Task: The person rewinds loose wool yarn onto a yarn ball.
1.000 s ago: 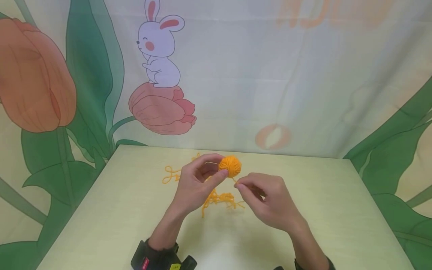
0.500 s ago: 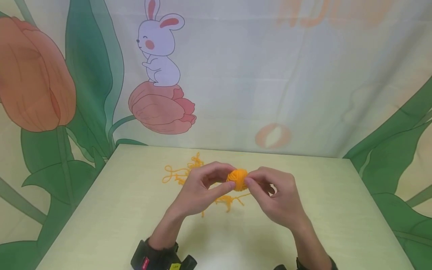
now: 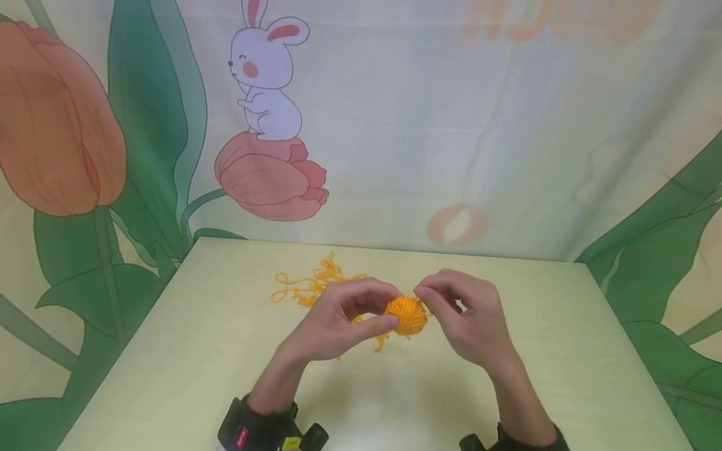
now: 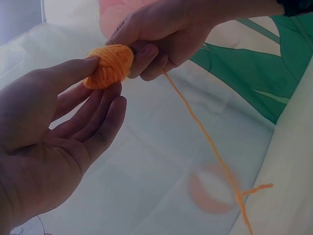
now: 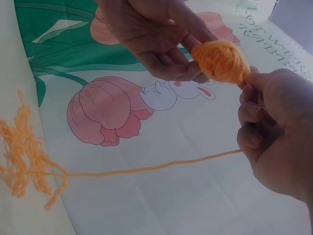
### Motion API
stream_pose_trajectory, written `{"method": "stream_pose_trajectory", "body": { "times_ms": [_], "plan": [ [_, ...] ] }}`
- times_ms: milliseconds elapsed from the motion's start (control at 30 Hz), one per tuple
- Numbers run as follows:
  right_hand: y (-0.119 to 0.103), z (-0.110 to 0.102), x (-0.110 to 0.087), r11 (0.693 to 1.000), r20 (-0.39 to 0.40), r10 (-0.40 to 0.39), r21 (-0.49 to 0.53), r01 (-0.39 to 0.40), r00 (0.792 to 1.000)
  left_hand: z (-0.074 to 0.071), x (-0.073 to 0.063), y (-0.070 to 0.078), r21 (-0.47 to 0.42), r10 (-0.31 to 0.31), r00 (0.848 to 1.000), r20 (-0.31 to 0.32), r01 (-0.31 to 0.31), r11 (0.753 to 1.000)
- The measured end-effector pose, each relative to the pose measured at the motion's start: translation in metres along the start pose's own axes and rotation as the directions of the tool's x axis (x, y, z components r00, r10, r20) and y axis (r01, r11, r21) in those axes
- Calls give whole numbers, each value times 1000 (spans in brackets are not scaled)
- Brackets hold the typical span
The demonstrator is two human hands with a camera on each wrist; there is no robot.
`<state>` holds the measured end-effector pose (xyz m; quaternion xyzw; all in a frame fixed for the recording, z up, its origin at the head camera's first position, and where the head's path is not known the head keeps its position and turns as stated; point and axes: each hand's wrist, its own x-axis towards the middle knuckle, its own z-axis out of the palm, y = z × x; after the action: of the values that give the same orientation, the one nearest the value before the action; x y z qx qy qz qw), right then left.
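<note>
A small ball of orange yarn (image 3: 407,316) is held up above the table between thumb and fingers of my left hand (image 3: 344,319). My right hand (image 3: 470,316) pinches the yarn strand close against the ball's upper right side. From the right hand's curled fingers a strand (image 5: 156,168) runs down to the loose yarn, as the right wrist view shows. In the left wrist view the wound ball (image 4: 110,66) sits at the left thumb and fingertips. A tangle of loose orange yarn (image 3: 316,282) lies on the table behind the left hand, which partly hides it.
The pale yellow table (image 3: 169,351) spreads around both hands. Behind its far edge hangs a printed cloth (image 3: 383,138) with a rabbit and tulips. Dark camera straps (image 3: 262,426) sit on both wrists.
The yarn ball and left hand have moved right and nearer to the person. The right hand has risen from below the ball to its upper right side, carrying the strand round.
</note>
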<state>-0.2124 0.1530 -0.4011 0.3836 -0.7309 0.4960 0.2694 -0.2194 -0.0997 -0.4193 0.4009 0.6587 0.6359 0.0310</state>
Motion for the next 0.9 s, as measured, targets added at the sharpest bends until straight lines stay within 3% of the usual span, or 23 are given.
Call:
{"method": "stream_pose_trajectory", "body": {
  "times_ms": [267,467,633,900],
  "plan": [
    [9,8,-3,993,9,47,112,-48,999,0,-1,4,-64,-3,1000,15,4,998],
    [12,14,-4,991,15,69,111,-70,997,-1,-2,5,-93,-21,1000,2,21,995],
    [14,18,-5,993,28,69,89,-71,997,-1,-3,5,-112,-61,997,-56,55,992],
    [15,24,-5,987,83,127,92,-134,989,-1,-3,5,-124,-46,982,-186,23,992]
  ]
}}
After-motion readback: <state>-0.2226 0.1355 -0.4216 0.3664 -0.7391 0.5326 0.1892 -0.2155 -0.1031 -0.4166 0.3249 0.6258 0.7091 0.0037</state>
